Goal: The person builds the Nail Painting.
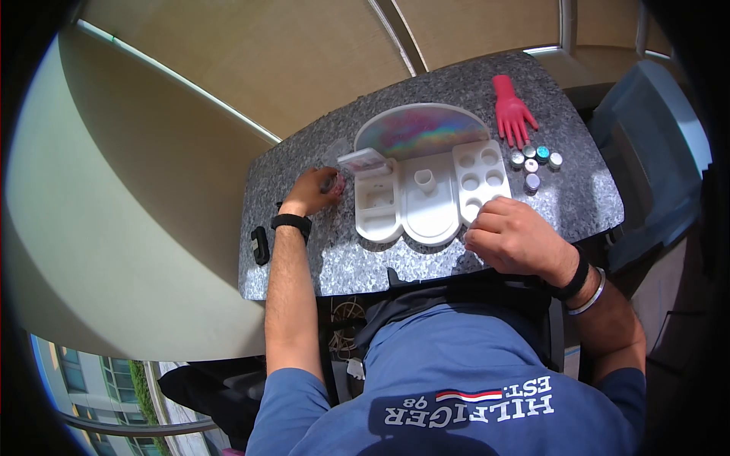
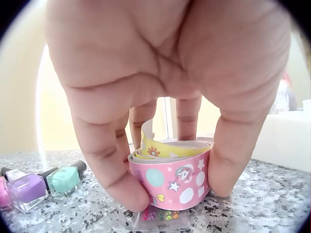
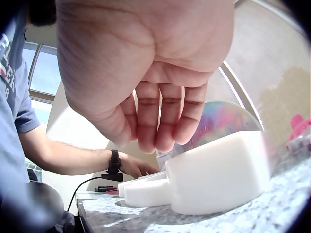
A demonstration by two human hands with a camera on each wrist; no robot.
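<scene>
My left hand [image 1: 310,191] is at the table's left side, its fingertips and thumb gripping a rolled sticker strip [image 2: 187,182]. The roll is pink outside with stars and dots, and a yellow strip with a flower curls up inside it. Under the roll lies a small clear bag of colored gems [image 2: 165,219]. My right hand [image 1: 511,237] hovers at the front right corner of a white organizer [image 1: 433,232], palm down. Its fingers [image 3: 148,121] hang loosely bent with nothing between them. The organizer has trays at left, a raised holder in the middle and round wells at right.
An iridescent arched panel [image 1: 422,129] stands at the organizer's back. Several small glitter jars [image 1: 532,182] sit right of it, below a pink model hand [image 1: 511,110]. Nail polish bottles [image 2: 65,182] lie by my left hand. A black case [image 1: 260,245] is near the left edge.
</scene>
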